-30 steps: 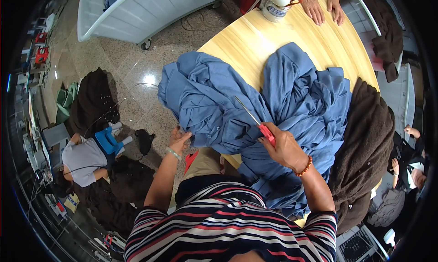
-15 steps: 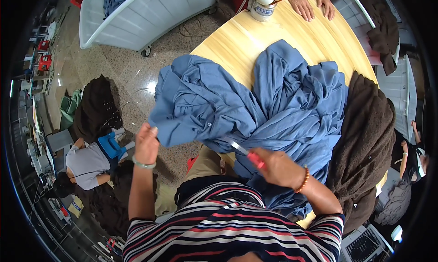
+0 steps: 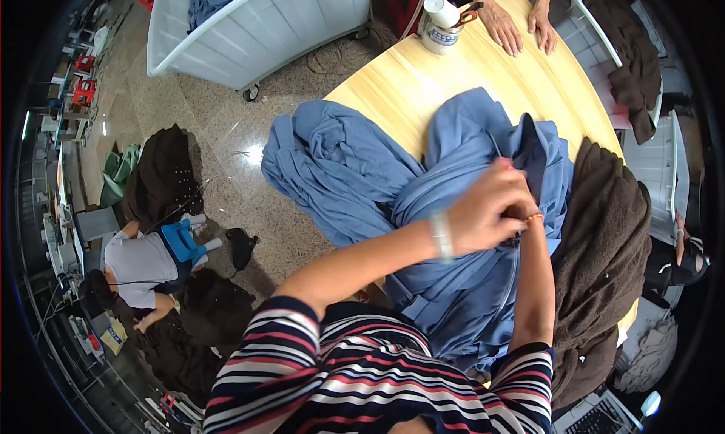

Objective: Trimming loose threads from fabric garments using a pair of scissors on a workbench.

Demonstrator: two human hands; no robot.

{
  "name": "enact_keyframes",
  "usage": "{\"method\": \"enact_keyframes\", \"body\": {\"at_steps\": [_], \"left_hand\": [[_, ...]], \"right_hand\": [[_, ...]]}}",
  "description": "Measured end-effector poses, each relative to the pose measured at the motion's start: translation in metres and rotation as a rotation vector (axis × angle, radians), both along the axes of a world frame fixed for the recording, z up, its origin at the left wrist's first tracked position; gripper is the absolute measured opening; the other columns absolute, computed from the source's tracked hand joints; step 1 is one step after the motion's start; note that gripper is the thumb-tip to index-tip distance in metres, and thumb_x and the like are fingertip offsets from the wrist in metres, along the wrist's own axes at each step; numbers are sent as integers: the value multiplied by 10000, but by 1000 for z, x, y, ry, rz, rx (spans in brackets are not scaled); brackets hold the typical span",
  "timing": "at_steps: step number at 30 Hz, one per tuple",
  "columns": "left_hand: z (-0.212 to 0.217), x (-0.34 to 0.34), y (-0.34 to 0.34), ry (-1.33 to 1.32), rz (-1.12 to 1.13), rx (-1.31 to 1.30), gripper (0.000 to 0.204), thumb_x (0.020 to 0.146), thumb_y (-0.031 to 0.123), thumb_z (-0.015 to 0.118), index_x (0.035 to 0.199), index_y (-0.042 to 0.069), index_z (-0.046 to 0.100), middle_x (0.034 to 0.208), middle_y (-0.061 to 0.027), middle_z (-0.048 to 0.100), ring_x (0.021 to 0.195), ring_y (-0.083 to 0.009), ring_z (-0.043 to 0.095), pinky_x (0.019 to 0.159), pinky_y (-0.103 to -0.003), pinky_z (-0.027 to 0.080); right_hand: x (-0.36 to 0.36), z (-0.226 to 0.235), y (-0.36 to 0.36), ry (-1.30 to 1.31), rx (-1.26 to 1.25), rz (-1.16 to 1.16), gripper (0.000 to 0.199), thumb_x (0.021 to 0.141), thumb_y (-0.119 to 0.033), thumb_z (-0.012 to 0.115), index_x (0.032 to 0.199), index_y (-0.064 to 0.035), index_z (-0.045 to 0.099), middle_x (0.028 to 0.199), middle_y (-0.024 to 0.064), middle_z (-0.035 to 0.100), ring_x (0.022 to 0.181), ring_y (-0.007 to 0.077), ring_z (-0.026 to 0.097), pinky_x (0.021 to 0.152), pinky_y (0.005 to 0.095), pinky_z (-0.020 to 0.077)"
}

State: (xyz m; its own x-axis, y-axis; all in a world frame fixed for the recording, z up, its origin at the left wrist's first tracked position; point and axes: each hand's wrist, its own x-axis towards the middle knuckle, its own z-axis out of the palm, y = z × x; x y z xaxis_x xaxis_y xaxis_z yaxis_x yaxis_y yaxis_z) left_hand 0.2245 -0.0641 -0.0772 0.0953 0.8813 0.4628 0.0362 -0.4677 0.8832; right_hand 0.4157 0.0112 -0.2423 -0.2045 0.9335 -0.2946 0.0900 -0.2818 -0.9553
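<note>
A pile of blue garments [image 3: 355, 177] lies over the near edge of a round wooden table [image 3: 423, 79] and hangs down toward my lap. My left hand [image 3: 483, 211] reaches across my body and is closed on a fold of the blue fabric at the top of the pile. My right hand [image 3: 526, 216] sits directly behind it, almost wholly hidden; only the wrist with a thin bracelet shows. Whether it holds anything cannot be seen. A thin pale line [image 3: 495, 143] stands up from the cloth just above both hands.
Dark brown garments [image 3: 604, 237] are heaped at the table's right. A white tin [image 3: 438, 26] and another person's hands [image 3: 521, 26] are at the far edge. A white wheeled cart [image 3: 257, 26] stands beyond. A person [image 3: 140, 264] sits on the floor at left among dark clothes.
My left hand has swung from out at the left, across my body, onto the blue cloth beside my right hand. The red-handled snips seen earlier in my right hand are now hidden.
</note>
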Motion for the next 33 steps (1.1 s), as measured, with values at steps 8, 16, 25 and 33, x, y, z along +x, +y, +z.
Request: {"method": "enact_keyframes", "body": {"at_steps": [8, 16, 25, 33], "left_hand": [[-138, -263, -153, 522, 1204, -674, 633, 769, 247, 766, 1276, -9, 486, 1222, -208, 512, 1118, -356, 495, 980, -427, 393], [-174, -250, -157, -1, 928, -739, 260, 800, 119, 768, 980, -6, 627, 775, -24, 624, 668, -71, 569, 604, -204, 469], [-163, -242, -126, -629, 870, -985, 142, 835, 34, 712, 919, 22, 598, 805, -34, 657, 658, -96, 612, 579, -234, 517], [-173, -232, -129, -383, 849, -826, 156, 834, 32, 721, 958, 22, 627, 844, -19, 677, 670, -58, 604, 544, -196, 466]], "right_hand": [[-32, 127, 10, -528, -133, 298, 464, 902, -162, 612, 1326, -17, 491, 683, 20, 547, 540, 96, 528, 504, 258, 451], [-80, 189, -46, -728, 261, 475, 395, 877, -101, 617, 1246, 1, 519, 826, 305, 607, 831, 458, 630, 682, 403, 502], [-141, 182, -115, -530, 240, 958, 427, 853, -103, 623, 1257, -45, 498, 850, 250, 644, 780, 426, 637, 690, 473, 512], [-206, 157, -114, -649, 227, 1138, 356, 868, -171, 604, 1198, -60, 530, 759, 249, 640, 714, 436, 632, 663, 509, 506]]}}
